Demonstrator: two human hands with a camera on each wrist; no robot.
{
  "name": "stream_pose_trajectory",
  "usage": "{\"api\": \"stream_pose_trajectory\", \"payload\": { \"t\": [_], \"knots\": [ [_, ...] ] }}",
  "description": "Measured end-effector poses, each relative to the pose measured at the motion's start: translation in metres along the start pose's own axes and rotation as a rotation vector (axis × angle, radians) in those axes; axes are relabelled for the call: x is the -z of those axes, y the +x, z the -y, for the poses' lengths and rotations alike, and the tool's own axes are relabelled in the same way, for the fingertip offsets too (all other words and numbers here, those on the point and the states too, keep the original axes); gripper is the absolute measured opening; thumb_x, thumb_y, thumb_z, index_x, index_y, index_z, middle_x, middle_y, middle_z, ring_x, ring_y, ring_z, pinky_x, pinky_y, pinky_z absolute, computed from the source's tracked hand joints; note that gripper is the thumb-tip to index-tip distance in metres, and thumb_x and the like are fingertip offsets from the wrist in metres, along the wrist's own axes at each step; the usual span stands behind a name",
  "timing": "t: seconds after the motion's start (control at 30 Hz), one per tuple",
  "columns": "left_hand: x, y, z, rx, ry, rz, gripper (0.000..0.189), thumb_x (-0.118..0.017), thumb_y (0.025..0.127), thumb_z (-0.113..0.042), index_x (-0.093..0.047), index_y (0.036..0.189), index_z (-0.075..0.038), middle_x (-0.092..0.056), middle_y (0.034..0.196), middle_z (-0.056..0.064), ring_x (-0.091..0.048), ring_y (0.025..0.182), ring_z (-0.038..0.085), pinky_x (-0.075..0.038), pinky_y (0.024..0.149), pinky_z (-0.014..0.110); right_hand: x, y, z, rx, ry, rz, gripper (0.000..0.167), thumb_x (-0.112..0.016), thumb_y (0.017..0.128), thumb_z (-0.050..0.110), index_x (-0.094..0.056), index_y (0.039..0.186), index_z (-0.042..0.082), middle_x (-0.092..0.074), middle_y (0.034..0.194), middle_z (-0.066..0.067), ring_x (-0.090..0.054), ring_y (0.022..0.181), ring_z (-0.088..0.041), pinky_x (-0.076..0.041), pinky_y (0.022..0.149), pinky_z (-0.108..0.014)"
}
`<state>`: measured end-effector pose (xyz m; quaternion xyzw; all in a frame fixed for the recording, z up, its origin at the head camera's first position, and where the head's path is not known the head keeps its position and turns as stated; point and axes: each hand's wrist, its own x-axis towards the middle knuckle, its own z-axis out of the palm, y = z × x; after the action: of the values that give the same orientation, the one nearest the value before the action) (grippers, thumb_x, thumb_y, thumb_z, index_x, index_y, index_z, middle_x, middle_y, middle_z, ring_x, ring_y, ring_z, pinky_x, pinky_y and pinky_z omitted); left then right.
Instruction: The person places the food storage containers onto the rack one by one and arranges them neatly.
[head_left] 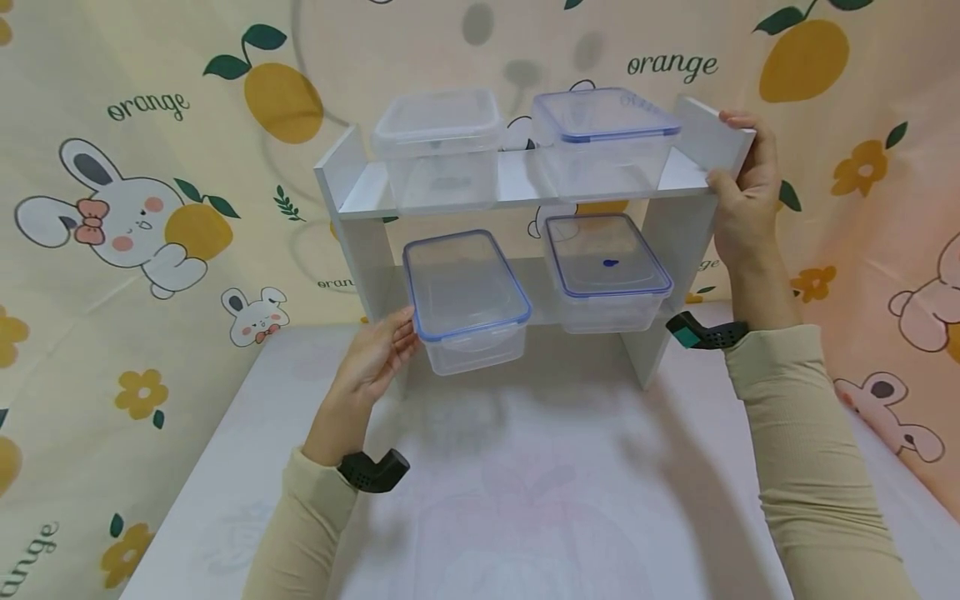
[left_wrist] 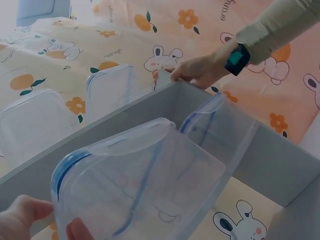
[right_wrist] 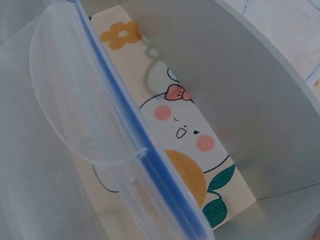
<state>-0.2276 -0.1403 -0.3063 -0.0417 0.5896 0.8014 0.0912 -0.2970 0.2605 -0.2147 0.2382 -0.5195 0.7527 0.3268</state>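
My left hand (head_left: 377, 354) holds the left edge of a clear plastic food container (head_left: 468, 287) with a blue-rimmed lid. The container sits askew at the lower shelf, its near end jutting past the front edge. Seen from the left wrist, the thumb (left_wrist: 31, 209) and a fingertip lie at the container's blue-edged corner. My right hand (head_left: 750, 192) grips the top of the right side panel of a white two-tier shelf (head_left: 678, 250), thumb in front. A second blue-rimmed container (head_left: 607, 258) stands at the right of the lower tier. In the right wrist view the right hand is hidden.
On the upper tier stand a container with a clear lid (head_left: 438, 121) and a blue-rimmed container (head_left: 606, 117). The shelf rests on a white tabletop (head_left: 510, 483). Behind it hangs a printed cloth (head_left: 255, 208) with rabbits and oranges.
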Motion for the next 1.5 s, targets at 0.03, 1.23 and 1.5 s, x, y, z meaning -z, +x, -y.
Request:
{"api": "stream_pose_trajectory", "payload": {
  "t": [0.03,1.23,1.5],
  "knots": [
    [0.0,-0.002,0.001,-0.016,0.009,-0.002,0.026,-0.049,0.1,-0.017,-0.05,0.118,0.001,-0.063,0.089,-0.006,-0.062,0.08,0.003,-0.054,0.076,0.013,0.0,0.0,0.0,-0.001,0.004,0.0,0.05,-0.036,0.085,-0.022,-0.051,0.119,0.012,-0.046,0.139,-0.003,-0.037,0.128,-0.022,-0.026,0.118,-0.039],
    [-0.044,-0.027,0.077,-1.453,1.198,-0.404,0.035,-0.052,0.097,-0.019,-0.059,0.125,0.001,-0.057,0.134,0.02,-0.048,0.132,0.035,-0.036,0.115,0.051,0.003,0.002,-0.004,0.041,0.012,0.041,0.05,-0.035,0.084,-0.022,-0.052,0.118,0.011,-0.047,0.135,-0.003,-0.039,0.121,-0.023,-0.037,0.105,-0.035],
    [-0.043,-0.024,0.078,-1.483,1.269,-0.435,0.036,-0.056,0.093,-0.014,-0.061,0.124,0.002,-0.059,0.133,0.019,-0.05,0.128,0.036,-0.025,0.124,0.04,0.001,0.002,-0.002,0.006,0.007,0.016,0.05,-0.035,0.084,-0.021,-0.052,0.118,0.013,-0.046,0.137,-0.001,-0.038,0.124,-0.021,-0.031,0.113,-0.037]
  ]
}}
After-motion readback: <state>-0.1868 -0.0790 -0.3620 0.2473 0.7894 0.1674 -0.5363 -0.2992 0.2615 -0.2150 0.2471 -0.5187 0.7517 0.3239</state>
